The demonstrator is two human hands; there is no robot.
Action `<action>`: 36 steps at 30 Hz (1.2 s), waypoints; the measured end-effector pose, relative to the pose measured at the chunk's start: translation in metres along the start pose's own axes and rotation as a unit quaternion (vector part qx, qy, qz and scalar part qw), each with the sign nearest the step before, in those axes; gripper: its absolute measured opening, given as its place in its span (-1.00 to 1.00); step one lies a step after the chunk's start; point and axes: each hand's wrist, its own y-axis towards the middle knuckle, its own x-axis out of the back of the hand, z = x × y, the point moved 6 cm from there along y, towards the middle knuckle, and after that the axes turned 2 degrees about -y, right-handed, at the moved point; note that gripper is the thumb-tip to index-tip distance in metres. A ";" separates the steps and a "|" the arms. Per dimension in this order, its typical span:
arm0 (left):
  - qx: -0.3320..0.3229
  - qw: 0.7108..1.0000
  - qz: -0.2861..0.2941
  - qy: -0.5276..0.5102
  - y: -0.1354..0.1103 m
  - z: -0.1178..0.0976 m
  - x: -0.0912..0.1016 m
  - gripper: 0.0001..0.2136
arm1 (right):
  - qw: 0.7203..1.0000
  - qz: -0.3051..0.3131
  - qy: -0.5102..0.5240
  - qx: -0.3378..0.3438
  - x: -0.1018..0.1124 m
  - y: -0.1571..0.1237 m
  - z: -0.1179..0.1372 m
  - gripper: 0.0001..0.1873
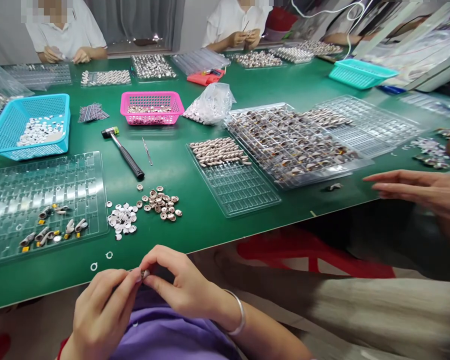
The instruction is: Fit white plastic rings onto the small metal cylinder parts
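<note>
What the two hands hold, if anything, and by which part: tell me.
The left hand and right hand pinch a small pale piece between their fingertips, which hide most of it; by which part cannot be told.

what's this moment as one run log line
left hand: pinches small part | right hand: pinches same part | hammer: lying on table

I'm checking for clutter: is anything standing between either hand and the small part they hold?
Nothing visible is in the way: the left hand and right hand both pinch the small part directly, though much of it is hidden.
</note>
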 end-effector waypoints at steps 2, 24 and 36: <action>0.070 0.996 0.003 -0.049 0.003 0.007 -0.001 -0.74 | 1.000 -0.002 -0.002 -0.003 0.000 0.000 -0.001 -0.93; 0.336 0.893 0.061 -0.295 0.004 0.026 -0.012 -0.84 | 0.991 -0.060 -0.046 0.113 0.003 -0.004 0.010 -0.92; 0.368 0.874 0.099 -0.301 -0.003 0.032 -0.018 -0.88 | 0.991 -0.071 -0.020 0.116 0.004 -0.004 0.010 -0.92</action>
